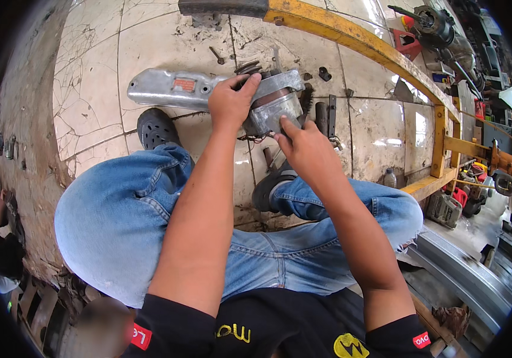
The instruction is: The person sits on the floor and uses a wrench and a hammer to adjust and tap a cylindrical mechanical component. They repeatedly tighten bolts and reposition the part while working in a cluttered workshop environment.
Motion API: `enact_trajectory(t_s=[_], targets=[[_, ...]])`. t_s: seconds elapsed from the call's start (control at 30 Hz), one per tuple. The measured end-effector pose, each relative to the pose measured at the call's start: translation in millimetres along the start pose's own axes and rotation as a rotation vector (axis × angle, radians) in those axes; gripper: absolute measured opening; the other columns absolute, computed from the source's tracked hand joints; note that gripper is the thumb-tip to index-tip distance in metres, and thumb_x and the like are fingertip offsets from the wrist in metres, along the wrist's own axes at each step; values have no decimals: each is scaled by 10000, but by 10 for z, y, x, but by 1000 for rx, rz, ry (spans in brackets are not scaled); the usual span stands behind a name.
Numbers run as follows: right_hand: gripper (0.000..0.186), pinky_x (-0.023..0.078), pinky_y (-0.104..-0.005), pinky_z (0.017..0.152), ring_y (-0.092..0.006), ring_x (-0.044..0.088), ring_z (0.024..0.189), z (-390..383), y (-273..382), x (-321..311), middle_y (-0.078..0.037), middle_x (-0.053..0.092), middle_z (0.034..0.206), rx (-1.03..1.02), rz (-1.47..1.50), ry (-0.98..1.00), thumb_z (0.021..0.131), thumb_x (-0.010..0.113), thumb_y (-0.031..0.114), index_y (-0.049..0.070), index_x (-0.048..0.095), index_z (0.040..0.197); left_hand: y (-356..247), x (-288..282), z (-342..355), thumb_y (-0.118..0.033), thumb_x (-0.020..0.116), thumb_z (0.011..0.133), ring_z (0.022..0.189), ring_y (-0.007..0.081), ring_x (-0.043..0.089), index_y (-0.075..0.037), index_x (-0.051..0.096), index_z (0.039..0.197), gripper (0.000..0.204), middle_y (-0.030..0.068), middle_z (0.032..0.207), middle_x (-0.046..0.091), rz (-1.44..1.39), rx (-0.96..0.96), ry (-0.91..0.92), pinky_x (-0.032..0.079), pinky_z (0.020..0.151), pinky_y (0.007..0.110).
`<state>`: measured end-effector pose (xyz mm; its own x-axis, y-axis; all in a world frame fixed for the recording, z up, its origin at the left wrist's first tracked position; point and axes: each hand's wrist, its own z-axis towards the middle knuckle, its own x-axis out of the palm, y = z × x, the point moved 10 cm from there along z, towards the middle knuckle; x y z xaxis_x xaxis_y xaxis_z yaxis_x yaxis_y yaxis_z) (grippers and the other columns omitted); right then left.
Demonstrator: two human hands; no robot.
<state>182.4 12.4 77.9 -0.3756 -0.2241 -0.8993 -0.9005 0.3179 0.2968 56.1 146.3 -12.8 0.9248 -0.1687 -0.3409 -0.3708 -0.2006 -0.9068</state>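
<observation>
Head view: person squats on a cracked tiled floor [148,42]
Metal housing [202,88]: silvery, dented, long axis left to right, far of the knees
Left hand [230,101]: clamped over its right end
Right hand [303,146]: fingers together, pinching its near edge
Yellow frame [363,42]: far right
Bolt [216,55]: loose, beyond the housing

Floor [166,48]: large pale tiles, cracked and stained, divided by dark grout lines; daylight is reflected off the tiles toward the right. Yellow metal frame [357,39]: painted steel bar, laid across the upper floor and bent down along the right side. Loose bolt [217,55] and small dark parts are scattered near the upper edge. Machinery and tools [447,30] are crowded in the upper right corner. Wooden pallet [35,310] is seen at lower left.
</observation>
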Motion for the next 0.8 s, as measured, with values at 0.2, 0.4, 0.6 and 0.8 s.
enact_trajectory(t_s=[0.2,0.4,0.6,0.8], targets=[[411,562,-501,726,-459,670,803,-37,0,25,-288,616,959,9,49,4,958,581,330,92,617,1291,9,-8,-31,-502,757,811,871,278,703,-50,769,996,488,170,929,734,-12,24,7,524,804,348],[410,560,-494,727,-457,669,809,188,34,-43,-294,614,957,22,39,-10,960,578,329,88,618,1289,-30,10,35,-491,753,819,844,281,703,-51,774,978,468,162,905,737,-41,22,4,525,781,353],[410,557,-494,731,-455,669,811,93,-62,11,-288,616,959,0,44,13,958,579,323,81,614,1288,13,55,80,-506,752,816,861,282,699,-49,772,987,489,170,915,735,-19,65,-3,525,796,355],[395,563,-490,713,-445,674,798,70,-3,-37,-274,616,969,8,-7,28,956,586,309,97,613,1288,-32,17,20,-532,760,797,851,293,697,-53,774,980,513,169,885,731,30,44,-19,526,799,360]])
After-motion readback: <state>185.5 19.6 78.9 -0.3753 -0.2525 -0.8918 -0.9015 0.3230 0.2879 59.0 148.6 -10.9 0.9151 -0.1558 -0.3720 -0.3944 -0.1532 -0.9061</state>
